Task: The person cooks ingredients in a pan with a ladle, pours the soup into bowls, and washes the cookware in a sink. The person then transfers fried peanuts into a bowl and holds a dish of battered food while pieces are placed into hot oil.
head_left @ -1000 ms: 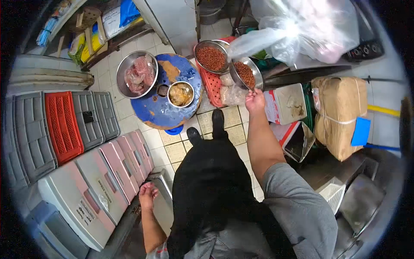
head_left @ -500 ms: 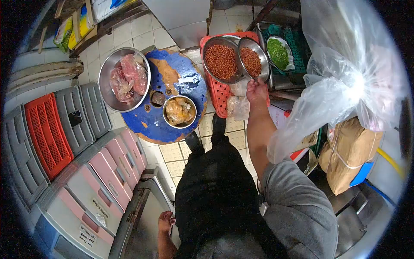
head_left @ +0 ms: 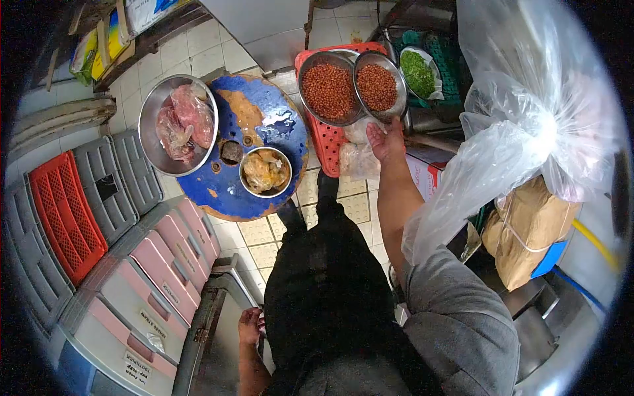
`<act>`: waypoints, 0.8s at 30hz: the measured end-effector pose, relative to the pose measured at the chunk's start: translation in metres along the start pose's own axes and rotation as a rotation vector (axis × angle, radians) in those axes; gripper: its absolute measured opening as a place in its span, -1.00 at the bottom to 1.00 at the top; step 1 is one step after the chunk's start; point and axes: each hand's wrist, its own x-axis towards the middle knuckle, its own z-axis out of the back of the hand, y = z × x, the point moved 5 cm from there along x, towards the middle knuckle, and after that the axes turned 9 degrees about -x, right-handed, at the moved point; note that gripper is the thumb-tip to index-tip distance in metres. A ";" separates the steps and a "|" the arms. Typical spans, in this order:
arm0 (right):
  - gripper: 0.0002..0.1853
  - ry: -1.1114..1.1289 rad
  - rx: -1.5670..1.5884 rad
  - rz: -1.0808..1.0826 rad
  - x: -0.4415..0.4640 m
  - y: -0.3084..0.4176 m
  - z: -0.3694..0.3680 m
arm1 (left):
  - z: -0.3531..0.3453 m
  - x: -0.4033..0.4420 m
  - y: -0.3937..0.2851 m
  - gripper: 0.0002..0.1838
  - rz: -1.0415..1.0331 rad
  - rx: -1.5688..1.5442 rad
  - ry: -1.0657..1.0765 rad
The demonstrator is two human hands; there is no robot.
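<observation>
My right hand (head_left: pixel 387 140) is at the near rim of a steel bowl (head_left: pixel 400 105) of reddish-brown peanuts (head_left: pixel 377 88). Its fingers are at the rim and partly hidden; the thumb sticks out to the left. Beside it on the left, slightly overlapped, a second steel bowl (head_left: pixel 356 119) holds more peanuts (head_left: pixel 328 90). Both are above a red perforated crate (head_left: pixel 323 142) with clear plastic bags (head_left: pixel 360 160) at its near end. Low by my left leg, my left hand (head_left: pixel 249 326) has its fingers curled; a small pinkish thing shows beside them, too small to name.
A blue round table (head_left: pixel 218 188) bears a steel bowl of bagged meat (head_left: pixel 191 115) and a smaller bowl of bagged food (head_left: pixel 265 170). Chopped greens (head_left: pixel 417 74) sit at the back right. A large plastic bag (head_left: pixel 515 132) hangs at right; drawers (head_left: pixel 165 264) line the left.
The right peanut bowl has levelled out and shows more of its inside. My right thumb has spread away from the rim. The whole view has shifted slightly; my left hand stays low.
</observation>
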 end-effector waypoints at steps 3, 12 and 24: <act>-0.37 -0.021 0.004 -0.015 -0.007 -0.005 0.014 | -0.009 -0.005 -0.012 -0.76 0.000 -0.011 -0.008; -0.84 0.211 -0.982 0.008 -0.083 -0.080 0.149 | 0.024 0.060 -0.035 -0.87 -0.098 0.206 0.269; -0.70 -0.331 -0.656 -0.041 -0.394 -0.215 0.459 | 0.001 0.139 -0.229 -0.85 -0.386 0.668 0.358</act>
